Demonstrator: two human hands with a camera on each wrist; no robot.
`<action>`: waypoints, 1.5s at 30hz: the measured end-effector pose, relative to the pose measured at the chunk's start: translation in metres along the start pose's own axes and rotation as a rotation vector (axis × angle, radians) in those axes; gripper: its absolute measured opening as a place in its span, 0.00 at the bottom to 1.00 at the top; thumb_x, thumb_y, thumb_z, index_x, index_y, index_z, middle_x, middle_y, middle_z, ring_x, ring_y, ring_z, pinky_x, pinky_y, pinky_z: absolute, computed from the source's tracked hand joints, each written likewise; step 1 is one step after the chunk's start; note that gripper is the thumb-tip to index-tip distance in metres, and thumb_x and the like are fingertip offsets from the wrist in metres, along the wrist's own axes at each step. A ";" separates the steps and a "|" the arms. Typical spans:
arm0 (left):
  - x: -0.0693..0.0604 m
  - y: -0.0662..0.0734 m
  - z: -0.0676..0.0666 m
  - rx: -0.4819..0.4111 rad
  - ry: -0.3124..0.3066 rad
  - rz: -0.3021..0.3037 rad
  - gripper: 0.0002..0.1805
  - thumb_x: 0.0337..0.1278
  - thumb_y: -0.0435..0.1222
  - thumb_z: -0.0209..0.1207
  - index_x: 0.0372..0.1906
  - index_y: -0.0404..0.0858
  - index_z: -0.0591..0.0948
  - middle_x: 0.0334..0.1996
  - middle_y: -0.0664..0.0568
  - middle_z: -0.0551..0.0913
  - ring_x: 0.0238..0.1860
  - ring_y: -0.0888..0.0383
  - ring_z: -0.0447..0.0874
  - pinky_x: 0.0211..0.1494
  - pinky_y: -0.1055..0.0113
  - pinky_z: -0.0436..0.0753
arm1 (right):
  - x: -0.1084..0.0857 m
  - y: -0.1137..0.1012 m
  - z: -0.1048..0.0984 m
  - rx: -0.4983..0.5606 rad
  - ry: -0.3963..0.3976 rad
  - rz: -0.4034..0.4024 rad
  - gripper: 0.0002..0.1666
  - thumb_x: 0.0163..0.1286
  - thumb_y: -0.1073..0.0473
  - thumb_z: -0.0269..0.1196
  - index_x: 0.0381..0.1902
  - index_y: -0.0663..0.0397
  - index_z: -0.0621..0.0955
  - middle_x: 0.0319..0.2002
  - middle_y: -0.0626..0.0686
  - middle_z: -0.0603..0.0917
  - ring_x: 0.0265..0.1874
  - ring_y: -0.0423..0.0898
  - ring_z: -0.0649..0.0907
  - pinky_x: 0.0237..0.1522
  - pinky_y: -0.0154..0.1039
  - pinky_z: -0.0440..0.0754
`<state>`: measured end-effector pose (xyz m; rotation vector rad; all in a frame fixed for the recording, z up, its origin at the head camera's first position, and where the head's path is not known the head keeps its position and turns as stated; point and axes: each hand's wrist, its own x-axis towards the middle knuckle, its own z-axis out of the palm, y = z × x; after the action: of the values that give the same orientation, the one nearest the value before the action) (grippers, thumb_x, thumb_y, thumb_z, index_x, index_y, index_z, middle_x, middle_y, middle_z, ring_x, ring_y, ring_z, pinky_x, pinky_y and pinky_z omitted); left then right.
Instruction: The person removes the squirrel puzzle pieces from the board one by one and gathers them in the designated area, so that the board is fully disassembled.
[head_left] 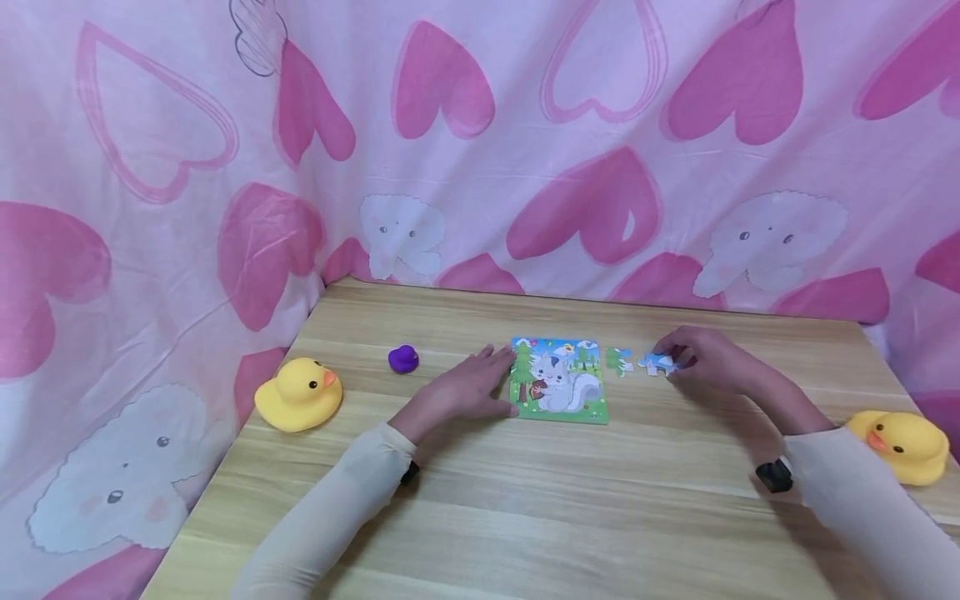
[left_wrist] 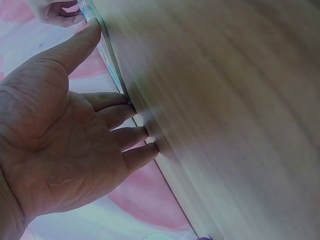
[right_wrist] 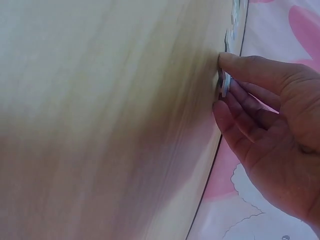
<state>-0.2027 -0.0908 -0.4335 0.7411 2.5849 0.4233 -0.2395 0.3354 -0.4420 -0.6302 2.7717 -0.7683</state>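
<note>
From where I stand, the person has both bare hands on a pale wood-grained tabletop [head_left: 525, 517], at either side of a flat square picture panel [head_left: 558, 379] showing a grey-white squirrel among green trees. The panel lies just right of centre in the head view.

The right hand [head_left: 701, 358], right of the panel, pinches a small blue-and-white jigsaw piece [head_left: 656, 363] at its right end, the thumb against one edge and the fingers curled toward it. Seen from above, that piece runs longer left to right than front to back, pointing toward the panel; I can't tell whether it is one piece or several joined.

Between it and the panel sits a green-and-white jigsaw piece [head_left: 619, 361], just beside both. So the panel is to the left of the right hand, with this green piece in the line between, and the right hand is clearly the nearer one to both pieces.

The left hand [head_left: 476, 383] grasps nothing: its fingers are loosely extended, fingertips and thumb at the panel's left edge.

A small purple rubber duck [head_left: 403, 359] stands left of that hand, with larger yellow rubber ducks at the left [head_left: 300, 396] and far right of the frame.
</note>
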 end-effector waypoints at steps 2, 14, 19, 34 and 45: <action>0.000 0.000 0.000 0.001 0.003 0.005 0.54 0.69 0.56 0.65 0.87 0.38 0.49 0.88 0.47 0.45 0.89 0.42 0.39 0.91 0.48 0.48 | 0.001 -0.001 0.000 -0.009 -0.005 0.000 0.23 0.62 0.72 0.74 0.55 0.64 0.85 0.49 0.59 0.88 0.47 0.54 0.87 0.47 0.48 0.93; 0.000 0.001 -0.001 0.001 -0.008 0.001 0.54 0.69 0.55 0.65 0.87 0.38 0.49 0.88 0.47 0.44 0.89 0.42 0.38 0.91 0.46 0.48 | 0.029 -0.039 0.011 -0.139 0.015 -0.025 0.29 0.65 0.54 0.77 0.60 0.61 0.83 0.51 0.57 0.87 0.49 0.53 0.85 0.58 0.59 0.87; 0.000 0.000 0.000 -0.003 -0.005 0.004 0.54 0.70 0.55 0.65 0.87 0.39 0.49 0.88 0.47 0.44 0.89 0.42 0.38 0.91 0.46 0.47 | 0.050 -0.062 0.027 -0.100 -0.030 -0.081 0.30 0.63 0.55 0.79 0.60 0.58 0.84 0.54 0.57 0.89 0.54 0.54 0.86 0.59 0.58 0.88; 0.001 0.000 0.002 0.025 0.007 0.006 0.54 0.70 0.56 0.64 0.87 0.39 0.49 0.88 0.48 0.45 0.89 0.41 0.39 0.91 0.46 0.48 | 0.071 -0.104 0.042 -0.208 -0.134 -0.009 0.35 0.58 0.55 0.81 0.63 0.56 0.83 0.59 0.56 0.83 0.58 0.54 0.81 0.65 0.58 0.85; 0.001 0.000 0.002 0.042 -0.005 0.004 0.54 0.70 0.57 0.63 0.87 0.39 0.48 0.88 0.47 0.42 0.89 0.42 0.38 0.91 0.47 0.47 | 0.078 -0.103 0.041 -0.152 -0.168 0.010 0.31 0.60 0.58 0.80 0.59 0.57 0.80 0.55 0.56 0.80 0.54 0.53 0.78 0.63 0.55 0.85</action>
<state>-0.2027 -0.0895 -0.4352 0.7600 2.5953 0.3692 -0.2608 0.2021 -0.4277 -0.6747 2.6923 -0.4812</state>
